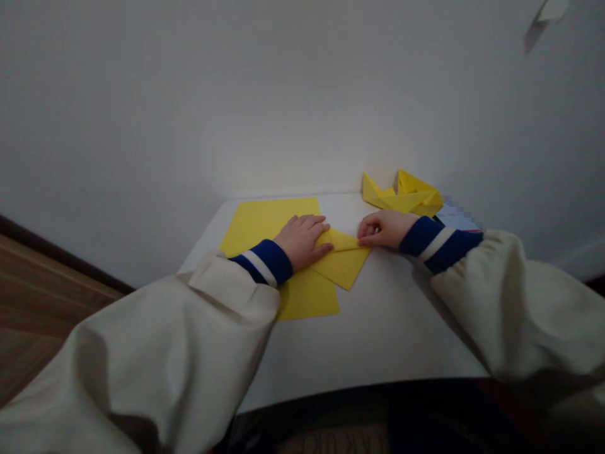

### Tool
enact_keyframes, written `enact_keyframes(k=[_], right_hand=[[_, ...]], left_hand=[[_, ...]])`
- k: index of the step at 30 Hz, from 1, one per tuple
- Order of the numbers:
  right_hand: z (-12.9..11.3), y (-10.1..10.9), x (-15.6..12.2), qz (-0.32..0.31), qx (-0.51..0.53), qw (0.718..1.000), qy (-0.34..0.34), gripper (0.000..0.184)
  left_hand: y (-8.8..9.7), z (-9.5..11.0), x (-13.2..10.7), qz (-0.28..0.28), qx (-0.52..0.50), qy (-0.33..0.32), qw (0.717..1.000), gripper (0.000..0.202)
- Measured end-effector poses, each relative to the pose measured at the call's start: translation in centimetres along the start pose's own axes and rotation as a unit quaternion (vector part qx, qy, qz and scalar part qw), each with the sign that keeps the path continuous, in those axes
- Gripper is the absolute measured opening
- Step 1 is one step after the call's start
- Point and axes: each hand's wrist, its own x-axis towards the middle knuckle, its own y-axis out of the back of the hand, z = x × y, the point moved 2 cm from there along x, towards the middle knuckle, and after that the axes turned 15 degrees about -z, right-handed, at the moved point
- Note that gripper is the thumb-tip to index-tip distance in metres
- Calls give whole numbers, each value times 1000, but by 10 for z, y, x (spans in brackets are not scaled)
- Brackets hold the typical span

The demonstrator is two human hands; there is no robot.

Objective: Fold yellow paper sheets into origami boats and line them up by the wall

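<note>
A folded yellow paper (344, 260) lies on the white table (378, 328), partly over a flat stack of yellow sheets (271, 221). My left hand (302, 239) rests flat on the folded paper's left part, fingers stretched out and together. My right hand (384, 228) is curled, its fingertips pressing the folded paper's upper right edge. Both arms wear cream sleeves with blue and white cuffs.
Folded yellow paper boats (404, 194) sit at the table's back right against the white wall. A pale bluish item (454, 217) lies behind my right wrist. Wooden floor (33, 296) shows to the left, and the table's front edge runs near my body.
</note>
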Motion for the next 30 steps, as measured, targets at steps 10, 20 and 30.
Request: enact_keyframes(k=[10, 20, 30], right_hand=[[14, 4, 3, -30, 27, 999, 10, 22], [15, 7, -1, -18, -52, 994, 97, 34], [-23, -22, -4, 151, -282, 891, 323, 27]], left_hand=[[0, -5, -2, -73, -35, 54, 995, 61], [-1, -11, -2, -86, -32, 49, 995, 63], [2, -7, -2, -63, -19, 45, 997, 53]])
